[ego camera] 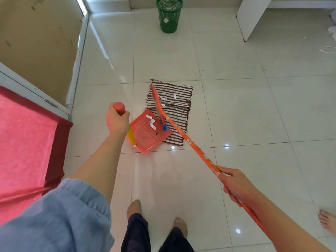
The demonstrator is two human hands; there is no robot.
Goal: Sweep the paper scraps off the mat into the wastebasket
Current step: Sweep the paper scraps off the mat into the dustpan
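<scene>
You stand on glossy pale floor tiles (236, 110). Your left hand (117, 120) is fisted around the dustpan (145, 137) handle, your right hand (236, 186) wrapped around the broom (183, 135). Paper scraps (163, 99) dot the striped mat (174, 110); others lie in the pan. The green wastebasket (169, 15) stands well beyond, near the far wall.

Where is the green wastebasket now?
The green wastebasket stands at the top centre of the head view, on the tiled floor beyond the striped mat.

A room in a home

Glossy tiled floor (236, 110) is seen, with a striped mat (174, 106), a pink bedspread (23, 142), a green wastebasket (169, 17) and bare feet (328, 222).
</scene>
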